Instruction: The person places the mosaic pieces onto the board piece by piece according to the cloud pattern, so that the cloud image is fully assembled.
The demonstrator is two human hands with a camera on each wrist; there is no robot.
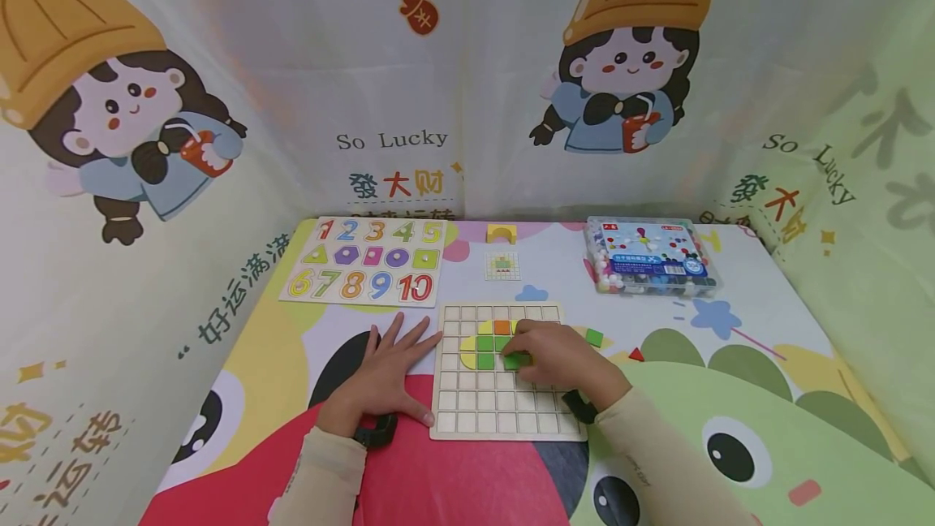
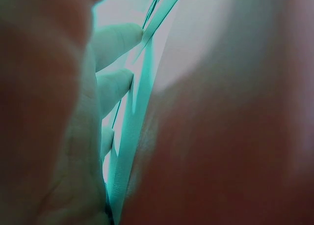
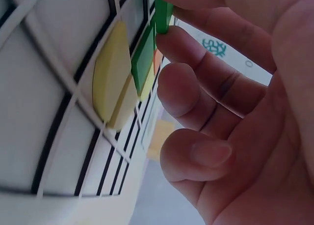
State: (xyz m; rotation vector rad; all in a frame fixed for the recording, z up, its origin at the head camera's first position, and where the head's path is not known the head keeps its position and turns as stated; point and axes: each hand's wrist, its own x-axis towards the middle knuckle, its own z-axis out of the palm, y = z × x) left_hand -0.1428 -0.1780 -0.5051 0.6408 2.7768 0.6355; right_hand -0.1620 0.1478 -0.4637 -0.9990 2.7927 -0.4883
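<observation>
A wooden grid board (image 1: 504, 422) lies on the table. Set in its upper cells are several green square tiles (image 1: 485, 343), an orange tile (image 1: 502, 327) and yellow rounded tiles (image 1: 467, 351). Over the board, my right hand (image 1: 555, 351) pinches a green square tile (image 3: 163, 14) between thumb and finger, right at the tiled cells. Yellow tiles (image 3: 114, 80) show below it in the right wrist view. My left hand (image 1: 383, 376) lies spread on the table, its fingertips and thumb at the board's left edge. The left wrist view shows its fingers (image 2: 117, 45) close up.
A number-and-shape board (image 1: 360, 262) lies at back left. Behind the grid board are a small pattern card (image 1: 502, 266) and a yellow arch block (image 1: 501, 232). A clear plastic box (image 1: 652, 258) stands back right. A loose green tile (image 1: 594, 338) and red triangle (image 1: 637, 355) lie to the right.
</observation>
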